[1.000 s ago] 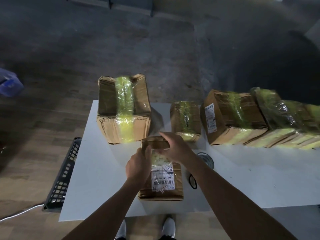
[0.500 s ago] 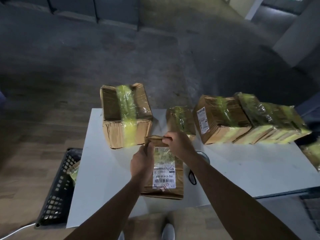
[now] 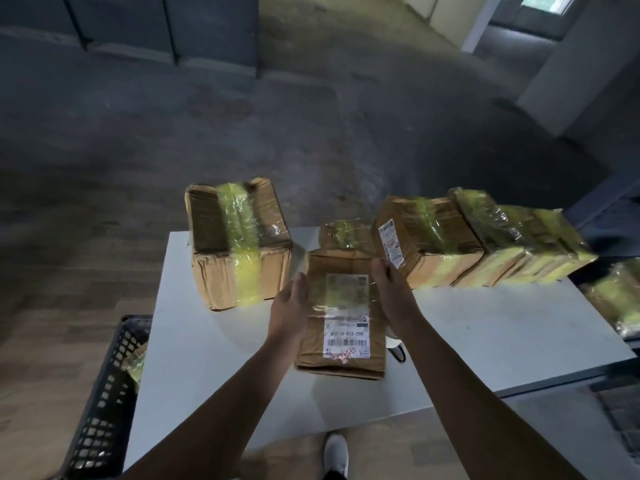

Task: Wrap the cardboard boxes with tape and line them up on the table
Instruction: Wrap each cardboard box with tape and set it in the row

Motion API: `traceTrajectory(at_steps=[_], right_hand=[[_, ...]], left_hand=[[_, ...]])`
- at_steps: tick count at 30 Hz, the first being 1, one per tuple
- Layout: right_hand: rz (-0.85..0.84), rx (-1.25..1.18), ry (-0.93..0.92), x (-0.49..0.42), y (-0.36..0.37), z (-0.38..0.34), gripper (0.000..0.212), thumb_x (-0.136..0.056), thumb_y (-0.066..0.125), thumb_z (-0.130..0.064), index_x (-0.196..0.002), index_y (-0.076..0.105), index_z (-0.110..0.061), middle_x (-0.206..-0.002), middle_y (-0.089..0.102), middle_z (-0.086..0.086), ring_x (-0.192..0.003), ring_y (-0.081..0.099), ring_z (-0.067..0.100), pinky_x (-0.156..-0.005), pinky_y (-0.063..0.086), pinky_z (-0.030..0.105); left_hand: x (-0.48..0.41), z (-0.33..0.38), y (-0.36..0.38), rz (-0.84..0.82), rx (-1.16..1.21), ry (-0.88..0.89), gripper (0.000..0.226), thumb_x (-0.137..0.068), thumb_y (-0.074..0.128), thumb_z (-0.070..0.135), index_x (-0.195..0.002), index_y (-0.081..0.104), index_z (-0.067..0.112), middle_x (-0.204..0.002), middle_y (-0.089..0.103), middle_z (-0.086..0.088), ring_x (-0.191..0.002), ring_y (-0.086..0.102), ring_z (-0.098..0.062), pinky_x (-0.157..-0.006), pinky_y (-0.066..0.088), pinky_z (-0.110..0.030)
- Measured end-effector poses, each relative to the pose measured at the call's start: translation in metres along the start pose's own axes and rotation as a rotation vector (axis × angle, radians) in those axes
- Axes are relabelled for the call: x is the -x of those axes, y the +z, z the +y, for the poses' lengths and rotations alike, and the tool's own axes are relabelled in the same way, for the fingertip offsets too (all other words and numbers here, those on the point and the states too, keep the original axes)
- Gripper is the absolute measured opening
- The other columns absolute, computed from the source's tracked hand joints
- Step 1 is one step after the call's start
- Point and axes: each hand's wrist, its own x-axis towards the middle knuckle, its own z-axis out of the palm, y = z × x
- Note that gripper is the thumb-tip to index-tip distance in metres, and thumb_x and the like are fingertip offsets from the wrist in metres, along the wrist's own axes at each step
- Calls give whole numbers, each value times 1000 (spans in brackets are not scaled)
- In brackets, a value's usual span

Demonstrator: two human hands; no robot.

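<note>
A flat cardboard box (image 3: 343, 317) with a white shipping label lies in front of me on the white table (image 3: 207, 344), its near end over the table. My left hand (image 3: 291, 306) holds its left side and my right hand (image 3: 391, 292) grips its right side near the far corner. Yellow-green tape shows on the box's top under the label. A big taped box (image 3: 239, 244) stands to the left. A small taped box (image 3: 346, 233) sits just behind. A row of taped boxes (image 3: 485, 244) runs along the table's right back.
A tape roll (image 3: 396, 346) peeks out beneath my right forearm. A black plastic crate (image 3: 104, 403) stands on the floor left of the table with a taped parcel (image 3: 136, 362) in it. Another taped parcel (image 3: 620, 299) lies beyond the table's right end.
Both hands have left the box's far end flap and slid apart to its left and right sides. The view has tilted up.
</note>
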Motion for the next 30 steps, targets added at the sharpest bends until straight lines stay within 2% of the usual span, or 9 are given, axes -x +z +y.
traceTrajectory(at_steps=[4, 7, 11, 17, 19, 22, 25, 28, 30], right_hand=[[2, -362, 146, -20, -20, 8, 50, -101, 35, -49, -124, 60, -12, -115, 68, 15, -105, 65, 35, -89, 54, 51], [-26, -438, 173, -39, -23, 12, 51, -100, 36, -53, -126, 59, -16, -120, 66, 15, -108, 64, 35, -93, 51, 56], [-92, -360, 192, -65, -25, 11, 55, -98, 35, -59, -130, 55, -19, -124, 61, 13, -112, 59, 34, -95, 50, 53], [-215, -297, 251, -105, -17, 17, 17, -103, 42, -18, -96, 57, -20, -97, 57, 1, -89, 57, 12, -75, 49, 14], [-276, -218, 272, -112, -8, 20, 20, -103, 40, -9, -97, 56, -21, -97, 57, 0, -85, 57, 13, -77, 51, 20], [-358, -228, 229, -112, 1, 8, 35, -102, 35, -38, -109, 62, -16, -99, 61, 9, -94, 58, 28, -91, 44, 41], [-341, -101, 221, -116, 5, 2, 55, -95, 32, -64, -103, 65, -22, -106, 64, 8, -106, 59, 30, -94, 46, 42], [-453, -152, 244, -119, 9, 4, 74, -88, 35, -74, -138, 50, -21, -136, 53, -1, -128, 49, 23, -110, 36, 46], [-501, -156, 163, -123, 13, 3, 69, -86, 48, -70, -138, 50, -23, -127, 57, -10, -119, 53, 14, -105, 40, 39]], left_hand=[[-7, 15, 2, 62, -93, 147, 18, -94, 59, 32, -111, 63, 25, -113, 66, 7, -104, 62, -11, -87, 49, -33], [-12, 22, 10, 78, -171, 50, 65, -81, 73, 44, -135, 44, 21, -117, 57, 9, -103, 57, -14, -82, 50, -33], [-19, 32, 20, -120, -59, -216, 57, -71, 67, 59, -110, 67, 18, -93, 74, -6, -79, 72, -25, -60, 57, -33], [-25, 26, 53, 163, -106, -60, 35, -86, 68, 44, -106, 70, 15, -89, 74, -4, -81, 71, -23, -75, 60, -39], [-26, 28, 62, 262, -202, -1, 37, -90, 62, 44, -113, 67, 16, -95, 72, 0, -89, 68, -20, -83, 57, -41], [-31, 38, 68, 406, -267, 20, 38, -94, 56, 43, -114, 65, 12, -99, 70, -4, -92, 65, -24, -86, 54, -42], [-39, 45, 67, 517, -355, 6, 37, -98, 50, 40, -115, 63, 9, -104, 69, -9, -95, 62, -27, -82, 49, -36], [-51, 48, 67, 514, -444, -1, 38, -102, 42, 34, -119, 61, 6, -113, 66, -14, -103, 59, -32, -79, 41, -31], [-61, 51, 67, 500, -462, -5, 38, -102, 41, 31, -122, 58, 4, -117, 64, -16, -108, 58, -35, -80, 37, -30]])
